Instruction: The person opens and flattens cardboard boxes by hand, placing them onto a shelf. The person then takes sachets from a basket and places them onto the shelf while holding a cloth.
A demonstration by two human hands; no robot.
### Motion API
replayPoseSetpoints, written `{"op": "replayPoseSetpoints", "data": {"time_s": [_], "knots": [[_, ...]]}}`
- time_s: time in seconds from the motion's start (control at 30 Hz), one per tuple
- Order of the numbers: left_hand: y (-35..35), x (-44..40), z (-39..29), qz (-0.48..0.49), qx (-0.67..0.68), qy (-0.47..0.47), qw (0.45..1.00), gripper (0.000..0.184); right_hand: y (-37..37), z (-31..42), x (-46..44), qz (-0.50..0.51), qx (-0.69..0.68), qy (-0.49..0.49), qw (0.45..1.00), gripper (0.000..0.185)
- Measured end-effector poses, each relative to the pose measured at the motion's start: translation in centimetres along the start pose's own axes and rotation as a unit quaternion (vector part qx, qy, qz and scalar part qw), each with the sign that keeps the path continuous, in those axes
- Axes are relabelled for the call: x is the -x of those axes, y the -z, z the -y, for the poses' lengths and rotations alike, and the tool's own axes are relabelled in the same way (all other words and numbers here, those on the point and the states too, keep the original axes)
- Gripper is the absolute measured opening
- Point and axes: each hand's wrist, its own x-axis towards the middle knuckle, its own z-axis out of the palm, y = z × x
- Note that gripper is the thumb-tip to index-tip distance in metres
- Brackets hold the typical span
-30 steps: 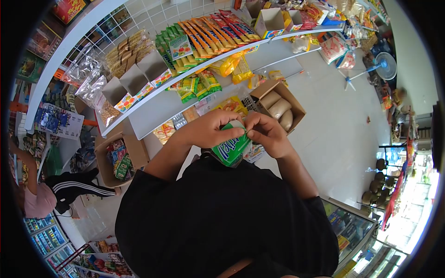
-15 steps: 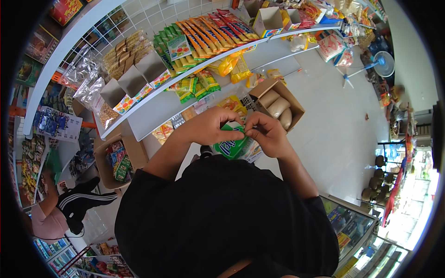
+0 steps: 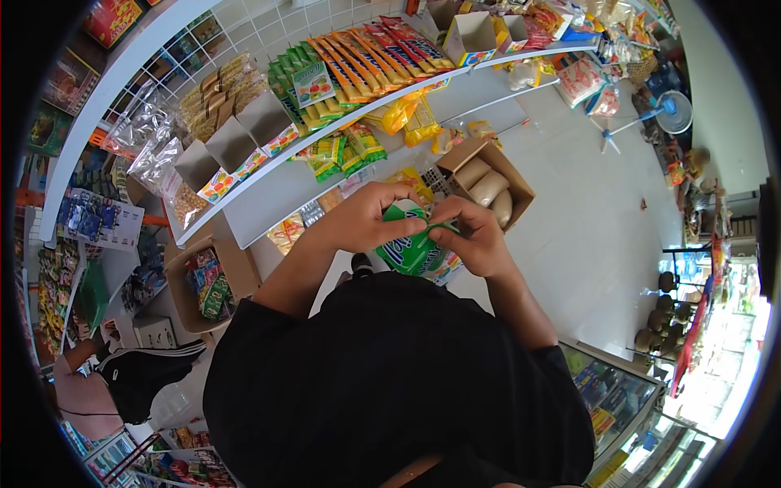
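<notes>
In front of my chest is a green box (image 3: 413, 254) with white and blue lettering. My left hand (image 3: 368, 220) grips its upper left side, thumb across the front. At the upper right edge, my right hand (image 3: 472, 236) pinches a green strip or flap of the box between thumb and fingers. The two hands are close together, fingertips almost meeting at the top. Beyond them stands an open cardboard box (image 3: 521, 191) holding several brown-filled bags. What is inside the green box cannot be seen.
A curved shelf (image 3: 285, 154) ahead carries orange, red and green sachets (image 3: 358, 65) and small open boxes. Another carton (image 3: 236, 264) with packets sits at left. A person in a pink top (image 3: 85, 398) is at far left. A glass case (image 3: 610, 390) stands right, a fan (image 3: 674, 112) farther off.
A green strip at the box's top edge now shows stretched between my hands, and more of the box front is visible. The person at left has bent lower.
</notes>
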Motion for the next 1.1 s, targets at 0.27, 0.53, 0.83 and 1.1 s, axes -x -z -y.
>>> {"op": "replayPoseSetpoints", "data": {"time_s": [0.27, 0.53, 0.83, 1.1], "knots": [[-1.0, -0.7, -0.4, -0.053, -0.037, -0.037, 0.997, 0.019, 0.3, 1.5, -0.3, -0.031, 0.121, 0.016, 0.992, 0.014], [-2.5, -1.1, 0.5, -0.137, -0.064, -0.05, 0.987, 0.014, 0.2, 2.6, -0.5, -0.062, 0.311, -0.002, 0.949, 0.019], [-3.1, -1.7, -0.3, -0.182, -0.088, -0.028, 0.979, 0.015, 0.3, 2.9, -0.5, -0.104, 0.332, 0.01, 0.937, 0.017], [-3.4, -2.3, 0.1, -0.19, -0.05, -0.002, 0.981, 0.018, 1.1, 3.0, -0.5, -0.07, 0.346, 0.004, 0.935, 0.021]]}}
